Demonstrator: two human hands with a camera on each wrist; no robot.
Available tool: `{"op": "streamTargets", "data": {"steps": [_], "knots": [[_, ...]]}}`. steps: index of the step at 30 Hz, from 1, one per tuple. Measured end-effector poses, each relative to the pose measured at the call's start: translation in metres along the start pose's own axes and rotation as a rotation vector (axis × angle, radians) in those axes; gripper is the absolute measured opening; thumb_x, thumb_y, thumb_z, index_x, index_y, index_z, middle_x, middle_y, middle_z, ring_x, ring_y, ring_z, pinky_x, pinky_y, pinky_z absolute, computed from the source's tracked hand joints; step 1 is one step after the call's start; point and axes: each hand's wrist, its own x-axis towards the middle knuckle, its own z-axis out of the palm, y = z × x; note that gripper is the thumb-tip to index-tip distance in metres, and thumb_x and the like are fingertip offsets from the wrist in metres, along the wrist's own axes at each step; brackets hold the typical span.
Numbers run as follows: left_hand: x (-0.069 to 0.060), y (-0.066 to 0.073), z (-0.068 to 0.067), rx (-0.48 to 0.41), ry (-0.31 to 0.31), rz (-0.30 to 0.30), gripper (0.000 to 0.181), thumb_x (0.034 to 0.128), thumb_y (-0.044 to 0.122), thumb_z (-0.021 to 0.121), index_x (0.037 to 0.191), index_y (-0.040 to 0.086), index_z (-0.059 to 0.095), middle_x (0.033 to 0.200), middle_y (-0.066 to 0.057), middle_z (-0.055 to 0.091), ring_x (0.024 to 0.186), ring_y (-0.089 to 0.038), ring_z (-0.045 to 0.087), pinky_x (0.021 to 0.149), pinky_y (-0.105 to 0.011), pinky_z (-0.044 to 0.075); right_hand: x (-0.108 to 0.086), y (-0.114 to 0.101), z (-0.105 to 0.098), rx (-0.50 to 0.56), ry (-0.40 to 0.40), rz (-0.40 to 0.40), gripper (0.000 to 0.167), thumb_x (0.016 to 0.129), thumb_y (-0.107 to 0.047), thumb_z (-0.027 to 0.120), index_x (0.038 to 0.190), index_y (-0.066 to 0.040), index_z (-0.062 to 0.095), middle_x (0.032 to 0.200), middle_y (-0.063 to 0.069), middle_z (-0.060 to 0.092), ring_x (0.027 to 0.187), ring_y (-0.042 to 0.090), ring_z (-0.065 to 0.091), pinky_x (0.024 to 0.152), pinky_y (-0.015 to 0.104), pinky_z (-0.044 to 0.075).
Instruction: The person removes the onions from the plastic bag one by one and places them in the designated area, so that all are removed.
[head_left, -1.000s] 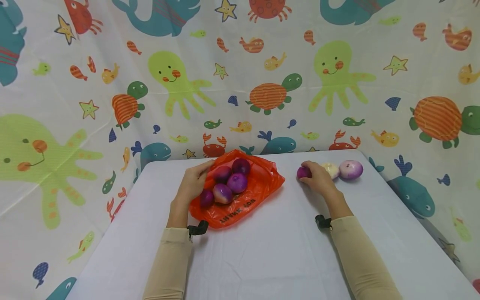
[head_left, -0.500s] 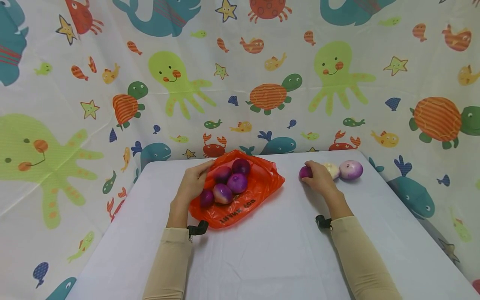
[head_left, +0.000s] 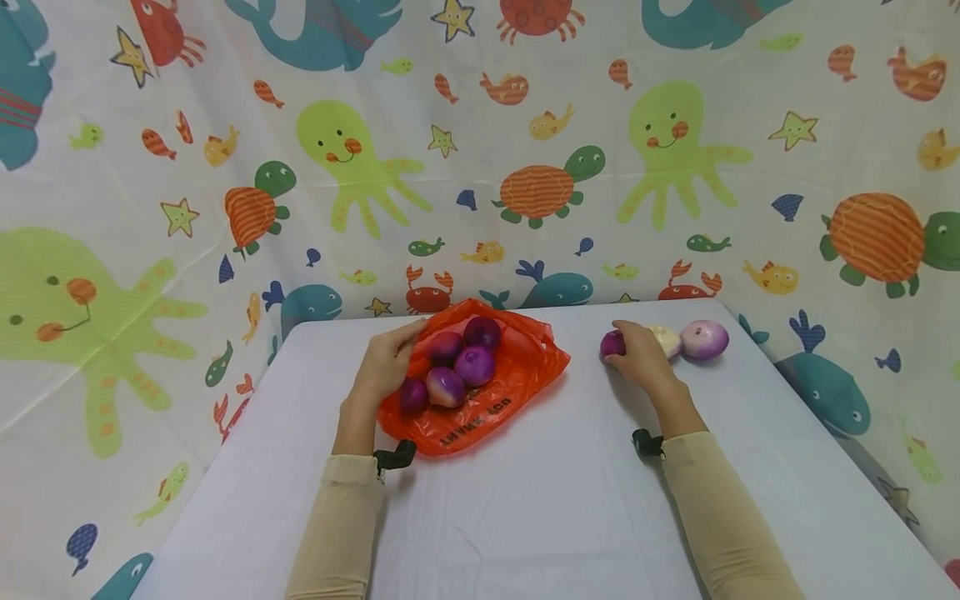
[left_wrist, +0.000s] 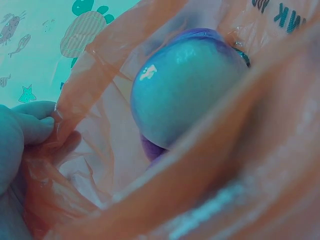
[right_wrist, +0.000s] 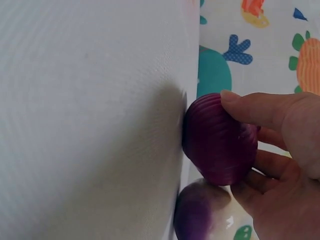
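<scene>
My left hand (head_left: 382,367) pinches the left edge of a red-orange plastic bag (head_left: 525,367); the left wrist view has the thin film between thumb and fingers (left_wrist: 37,122). Several red onions (head_left: 475,367) lie in the bag's mouth, and one shiny onion (left_wrist: 185,90) shows close up. Over at the right, my right hand (head_left: 641,354) holds a dark purple onion (head_left: 611,344) at the white table. Thumb and fingers grip that purple onion (right_wrist: 220,140) from its side in the right wrist view. Whether it touches the table is hard to tell.
Just right of the right hand lie a pale, partly hidden bulb (head_left: 666,340) and a larger light-purple onion (head_left: 705,340), close to the table's far edge. Behind the white-covered table (head_left: 517,517) hangs a curtain (head_left: 465,150) printed with sea animals.
The right hand and its purple onion have shifted very slightly to the right. My left hand and the bag stay in place.
</scene>
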Motion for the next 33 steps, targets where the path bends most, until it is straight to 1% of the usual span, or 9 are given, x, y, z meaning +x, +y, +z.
{"op": "streamTargets", "data": {"steps": [3, 9, 12, 24, 33], "knots": [[-0.0001, -0.0009, 0.0001, 0.005, 0.003, 0.006, 0.042, 0.1099, 0.016, 0.05, 0.15, 0.025, 0.059, 0.15, -0.006, 0.06, 0.142, -0.032, 0.054, 0.115, -0.055, 0.046, -0.0004, -0.0009, 0.0004, 0.001, -0.005, -0.003, 0.068, 0.097, -0.011, 0.072, 0.155, 0.003, 0.038, 0.156, 0.029, 0.043, 0.146, 0.047, 0.039, 0.12, 0.064, 0.035], [-0.0002, -0.0024, 0.0001, 0.003, -0.007, -0.008, 0.042, 0.11, 0.017, 0.05, 0.151, 0.025, 0.057, 0.151, -0.006, 0.06, 0.142, -0.032, 0.055, 0.113, -0.054, 0.048, 0.0023, 0.0014, -0.0002, -0.005, -0.023, 0.001, 0.07, 0.097, -0.012, 0.073, 0.156, 0.002, 0.039, 0.157, 0.029, 0.042, 0.146, 0.047, 0.038, 0.121, 0.064, 0.035], [-0.0004, -0.0018, -0.0002, 0.002, -0.006, -0.007, 0.042, 0.1099, 0.017, 0.051, 0.151, 0.026, 0.058, 0.151, -0.006, 0.06, 0.141, -0.031, 0.055, 0.112, -0.053, 0.049, 0.0027, 0.0019, 0.0006, -0.012, -0.026, 0.004, 0.069, 0.096, -0.012, 0.073, 0.155, 0.002, 0.04, 0.156, 0.029, 0.043, 0.145, 0.047, 0.04, 0.12, 0.064, 0.036], [-0.0008, -0.0006, -0.0005, -0.003, -0.007, -0.003, 0.042, 0.1099, 0.017, 0.051, 0.15, 0.027, 0.058, 0.15, -0.006, 0.061, 0.139, -0.032, 0.057, 0.111, -0.053, 0.05, 0.0022, 0.0035, 0.0018, -0.014, 0.019, -0.069, 0.063, 0.097, -0.008, 0.072, 0.152, 0.005, 0.044, 0.153, 0.03, 0.046, 0.144, 0.047, 0.042, 0.121, 0.063, 0.034], [-0.0003, -0.0023, 0.0001, -0.001, -0.01, -0.001, 0.042, 0.1098, 0.018, 0.051, 0.15, 0.027, 0.058, 0.149, -0.007, 0.061, 0.137, -0.032, 0.059, 0.11, -0.052, 0.052, 0.0028, 0.0003, 0.0027, -0.008, 0.022, -0.058, 0.065, 0.095, -0.012, 0.075, 0.152, 0.001, 0.045, 0.155, 0.028, 0.045, 0.145, 0.046, 0.04, 0.12, 0.063, 0.036]]}}
